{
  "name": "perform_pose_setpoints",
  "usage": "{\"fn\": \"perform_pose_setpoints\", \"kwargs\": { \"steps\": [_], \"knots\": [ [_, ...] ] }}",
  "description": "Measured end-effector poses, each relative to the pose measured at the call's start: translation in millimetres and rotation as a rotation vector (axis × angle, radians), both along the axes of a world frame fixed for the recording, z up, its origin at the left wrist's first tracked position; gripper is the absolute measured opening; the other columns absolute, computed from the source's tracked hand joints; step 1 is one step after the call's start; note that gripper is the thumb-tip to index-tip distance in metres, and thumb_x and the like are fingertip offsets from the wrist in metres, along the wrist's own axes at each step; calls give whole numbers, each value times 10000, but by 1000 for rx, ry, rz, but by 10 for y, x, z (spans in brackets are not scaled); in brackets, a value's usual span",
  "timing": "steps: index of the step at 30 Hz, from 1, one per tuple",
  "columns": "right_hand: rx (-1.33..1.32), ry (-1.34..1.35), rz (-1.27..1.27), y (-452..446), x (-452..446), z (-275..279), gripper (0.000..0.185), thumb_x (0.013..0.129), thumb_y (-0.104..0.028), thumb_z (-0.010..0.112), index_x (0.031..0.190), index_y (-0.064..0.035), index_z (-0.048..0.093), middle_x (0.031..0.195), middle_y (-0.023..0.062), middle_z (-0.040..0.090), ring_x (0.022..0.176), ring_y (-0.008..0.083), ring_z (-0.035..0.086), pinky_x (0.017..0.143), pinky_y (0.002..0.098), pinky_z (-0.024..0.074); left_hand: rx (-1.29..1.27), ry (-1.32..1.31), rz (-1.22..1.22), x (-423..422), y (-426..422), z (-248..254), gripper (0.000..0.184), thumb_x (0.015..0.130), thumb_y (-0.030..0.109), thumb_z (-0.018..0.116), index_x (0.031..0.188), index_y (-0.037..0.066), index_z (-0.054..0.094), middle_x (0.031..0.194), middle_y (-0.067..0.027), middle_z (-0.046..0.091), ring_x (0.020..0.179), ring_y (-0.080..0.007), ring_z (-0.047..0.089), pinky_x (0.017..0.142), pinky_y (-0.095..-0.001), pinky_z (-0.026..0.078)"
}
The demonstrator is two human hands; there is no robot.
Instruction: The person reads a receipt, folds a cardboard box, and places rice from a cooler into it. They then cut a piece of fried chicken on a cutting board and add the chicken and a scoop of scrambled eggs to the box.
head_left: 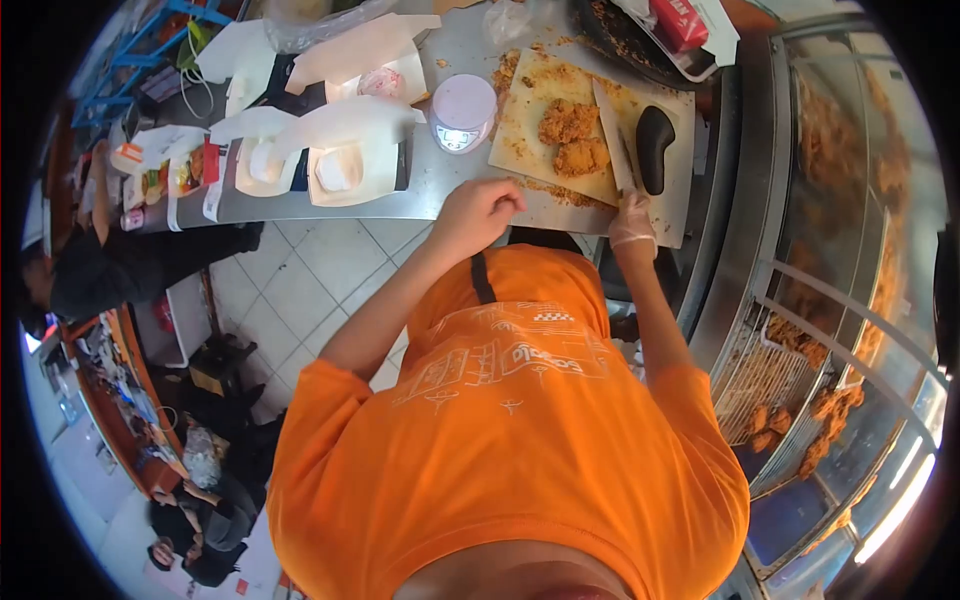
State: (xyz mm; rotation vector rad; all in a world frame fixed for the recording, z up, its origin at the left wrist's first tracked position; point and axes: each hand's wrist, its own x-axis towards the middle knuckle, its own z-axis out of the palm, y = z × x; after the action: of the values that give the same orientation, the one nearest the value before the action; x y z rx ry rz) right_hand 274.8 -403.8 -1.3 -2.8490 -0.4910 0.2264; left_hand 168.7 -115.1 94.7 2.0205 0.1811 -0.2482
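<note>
At one o'clock, on the board (535, 90), the fried pieces (570, 122) look crumbly, probably light; we'd hold their sides gently. At two, our right hand (632, 226) grips the knife (612, 132); at twelve, our left hand (482, 208) is curled closed, apparently empty.

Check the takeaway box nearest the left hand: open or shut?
Open: the takeaway box has its lid up, exposing a white lump inside.

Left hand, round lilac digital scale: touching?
Apart. The head view shows grey metal tabletop between the left hand and the round lilac digital scale.
</note>
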Motion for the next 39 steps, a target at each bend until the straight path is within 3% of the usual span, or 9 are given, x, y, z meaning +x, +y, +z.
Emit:
{"fn": "perform_pose_setpoints", "kwargs": {
  "steps": [4, 6, 9, 12, 21, 24, 30, 36, 39],
  "knots": [
    [-58, 131, -221, -141, 95, 207, 333, 944, -111, 473, 1275, -88, 438, 1062, 288, 630, 916, 469, 643, 805, 525, 514, 274, -193, -199, 574, -159, -55, 259, 818, 27, 560, 1055, 31, 666, 1143, -104, 674, 1040, -298, 637, 891, -390, 511],
    [69, 39, 96, -290, 25, 347, 366, 952, -126, 531, 1301, -90, 427, 1034, 291, 631, 911, 465, 640, 749, 530, 506, 539, -503, -235, 914, -222, -219, 504, 820, 39, 577, 1321, 86, 555, 1434, -62, 507, 1294, -326, 478, 1039, -458, 434],
    [154, 105, 77, 10, 34, 532, 531, 965, -141, 540, 1445, -126, 314, 860, 266, 631, 745, 448, 624, 657, 528, 472, 923, -539, -257, 1419, -255, -320, 722, 832, 59, 596, 1506, 129, 346, 1577, 3, 323, 1401, -339, 337, 1124, -527, 324],
    [227, 68, 171, 209, 57, 345, 695, 980, -129, 520, 1569, -184, 155, 679, 237, 599, 590, 409, 592, 573, 500, 450, 1123, -518, -408, 1719, -200, -574, 785, 849, 81, 601, 1552, 137, 254, 1604, 28, 274, 1388, -335, 358, 1084, -541, 346],
    [70, 162, 214, 402, 266, 8, 880, 860, -26, 527, 1583, -123, 37, 673, 207, 599, 536, 348, 582, 524, 459, 477, 1065, -226, -459, 1973, -235, -920, 676, 899, 71, 550, 1530, 165, 326, 1565, 36, 365, 1352, -180, 424, 1068, -430, 314],
    [-117, 144, 216, 432, 277, -34, 883, 859, -30, 532, 1583, -131, 38, 696, 218, 608, 555, 362, 594, 544, 465, 480, 1137, -222, -503, 2016, -165, -942, 687, 901, 76, 565, 1534, 178, 320, 1569, 36, 358, 1359, -183, 420, 1074, -444, 310],
    [240, 94, 267, 384, 447, 320, 717, 930, -62, 502, 1569, -137, 187, 692, 248, 598, 577, 385, 602, 542, 492, 461, 1122, -315, -496, 2164, 16, -866, 777, 875, 42, 602, 1555, 212, 266, 1566, 46, 366, 1323, -210, 455, 1088, -469, 294],
    [61, 71, 222, 531, 240, -15, 823, 828, 12, 510, 1571, -97, 174, 538, 141, 502, 438, 306, 516, 446, 422, 430, 941, -299, -447, 2069, 162, -1018, 765, 867, 33, 588, 1547, 198, 280, 1564, 29, 372, 1286, -233, 490, 1017, -477, 319],
    [132, -50, 341, 397, 148, 107, 846, 781, 6, 535, 1556, -47, 198, 540, 166, 539, 443, 291, 543, 446, 429, 444, 970, -294, -476, 2104, 165, -1130, 707, 904, 59, 549, 1544, 207, 286, 1562, 17, 374, 1272, -224, 502, 987, -481, 329]
  ]
}}
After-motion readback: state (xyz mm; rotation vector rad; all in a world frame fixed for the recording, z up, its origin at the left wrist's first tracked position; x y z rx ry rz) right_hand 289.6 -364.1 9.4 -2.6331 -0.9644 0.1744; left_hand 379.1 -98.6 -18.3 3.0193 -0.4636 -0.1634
